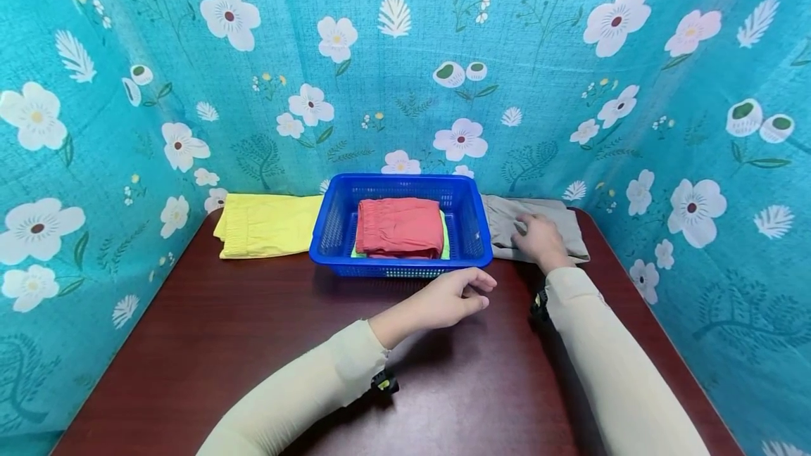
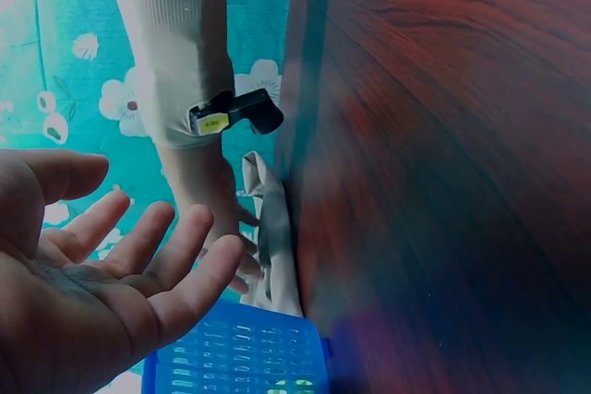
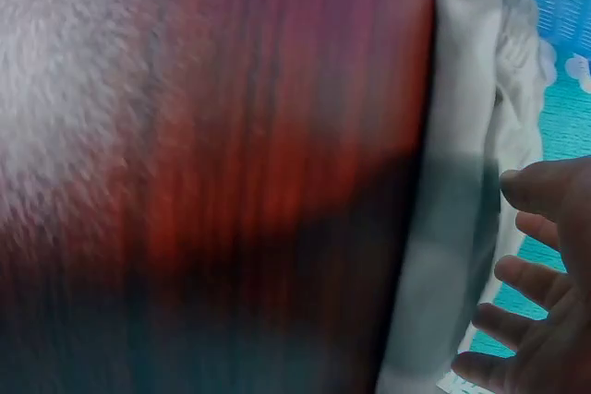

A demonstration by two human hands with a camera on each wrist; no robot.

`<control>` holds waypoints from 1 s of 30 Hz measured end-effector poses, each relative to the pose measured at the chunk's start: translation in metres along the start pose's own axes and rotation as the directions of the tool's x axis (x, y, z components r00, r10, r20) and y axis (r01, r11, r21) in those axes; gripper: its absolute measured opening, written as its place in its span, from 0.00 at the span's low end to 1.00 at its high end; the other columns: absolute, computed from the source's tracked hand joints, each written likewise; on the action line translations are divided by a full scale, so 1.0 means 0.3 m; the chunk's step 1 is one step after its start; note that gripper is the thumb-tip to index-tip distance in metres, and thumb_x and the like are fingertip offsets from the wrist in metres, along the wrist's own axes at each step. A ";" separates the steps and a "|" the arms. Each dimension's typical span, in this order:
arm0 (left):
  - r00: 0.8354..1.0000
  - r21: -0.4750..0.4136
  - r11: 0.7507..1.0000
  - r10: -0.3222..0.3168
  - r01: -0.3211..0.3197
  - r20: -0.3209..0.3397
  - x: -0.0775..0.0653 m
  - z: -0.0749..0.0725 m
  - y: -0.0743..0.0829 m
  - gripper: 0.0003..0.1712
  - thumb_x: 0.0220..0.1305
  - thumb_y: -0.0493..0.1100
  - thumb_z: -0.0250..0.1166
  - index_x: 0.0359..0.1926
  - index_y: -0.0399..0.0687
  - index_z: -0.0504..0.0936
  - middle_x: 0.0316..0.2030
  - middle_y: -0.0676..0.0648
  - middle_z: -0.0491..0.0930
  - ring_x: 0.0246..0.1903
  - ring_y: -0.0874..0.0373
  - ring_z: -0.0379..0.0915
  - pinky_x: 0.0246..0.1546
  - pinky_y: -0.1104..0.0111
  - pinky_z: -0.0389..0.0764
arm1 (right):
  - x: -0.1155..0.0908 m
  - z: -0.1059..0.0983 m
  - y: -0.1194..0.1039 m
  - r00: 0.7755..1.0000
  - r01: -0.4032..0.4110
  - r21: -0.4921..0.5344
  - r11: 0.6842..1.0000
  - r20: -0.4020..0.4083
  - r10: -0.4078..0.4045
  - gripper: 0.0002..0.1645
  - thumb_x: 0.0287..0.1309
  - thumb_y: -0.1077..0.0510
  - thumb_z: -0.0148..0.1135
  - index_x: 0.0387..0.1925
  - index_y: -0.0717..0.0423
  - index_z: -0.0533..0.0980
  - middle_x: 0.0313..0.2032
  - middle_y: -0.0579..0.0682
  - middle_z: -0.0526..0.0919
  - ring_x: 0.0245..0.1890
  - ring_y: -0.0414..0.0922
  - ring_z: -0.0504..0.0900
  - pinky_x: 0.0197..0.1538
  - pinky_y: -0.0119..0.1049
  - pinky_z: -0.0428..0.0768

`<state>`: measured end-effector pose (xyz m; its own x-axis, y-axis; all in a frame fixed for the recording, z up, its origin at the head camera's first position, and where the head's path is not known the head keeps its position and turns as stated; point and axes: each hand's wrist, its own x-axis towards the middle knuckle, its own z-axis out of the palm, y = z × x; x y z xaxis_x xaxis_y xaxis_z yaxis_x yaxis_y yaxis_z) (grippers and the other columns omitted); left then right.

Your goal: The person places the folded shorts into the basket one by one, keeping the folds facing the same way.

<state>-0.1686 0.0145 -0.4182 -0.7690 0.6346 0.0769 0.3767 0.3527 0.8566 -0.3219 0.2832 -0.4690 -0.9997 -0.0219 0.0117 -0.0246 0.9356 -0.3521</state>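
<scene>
My right hand [image 1: 541,239] is over folded grey pants [image 1: 500,220] at the table's right back, its fingers relaxed and slightly bent. In the right wrist view, the fingertips of that hand [image 3: 545,283] are at the grey cloth [image 3: 457,136]; whether they touch it I cannot tell. My left hand [image 1: 446,301], loosely curved and holding nothing, hovers before the front right corner of a blue plastic basket [image 1: 355,263]. Inside the basket lie folded red pants [image 1: 402,224] on top of a light green cloth [image 1: 446,236], which is mostly covered.
Folded yellow pants [image 1: 272,225] with a gathered waistband lie left of the basket. All of this stands along the back of a dark reddish-brown table [image 1: 222,329]. A blue flowered curtain [image 1: 393,76] hangs behind and at both sides.
</scene>
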 end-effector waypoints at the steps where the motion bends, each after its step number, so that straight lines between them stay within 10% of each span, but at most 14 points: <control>1: 1.000 0.004 1.000 0.005 -0.005 -0.001 0.000 0.001 -0.002 0.16 0.73 0.41 0.63 0.60 0.47 0.80 0.54 0.51 0.83 0.51 0.65 0.79 0.53 0.75 0.78 | 0.001 0.005 0.000 1.000 0.002 -0.003 1.000 0.010 -0.002 0.32 0.71 0.52 0.56 0.71 0.59 0.68 0.69 0.70 0.67 0.68 0.70 0.65 0.67 0.69 0.65; 30: 0.996 0.141 0.987 0.078 -0.083 0.035 0.068 0.056 -0.010 0.17 0.72 0.40 0.63 0.60 0.46 0.79 0.55 0.51 0.83 0.52 0.66 0.80 0.54 0.77 0.77 | -0.020 -0.005 0.024 0.985 0.080 -0.119 0.990 0.161 -0.060 0.27 0.66 0.52 0.61 0.63 0.57 0.76 0.61 0.71 0.74 0.61 0.72 0.71 0.64 0.67 0.69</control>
<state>-0.1768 0.0379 -0.4278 -0.7186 0.6839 0.1258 0.5080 0.3927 0.7666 -0.3161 0.2906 -0.4702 -0.9838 -0.1344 -0.1184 -0.1036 0.9661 -0.2365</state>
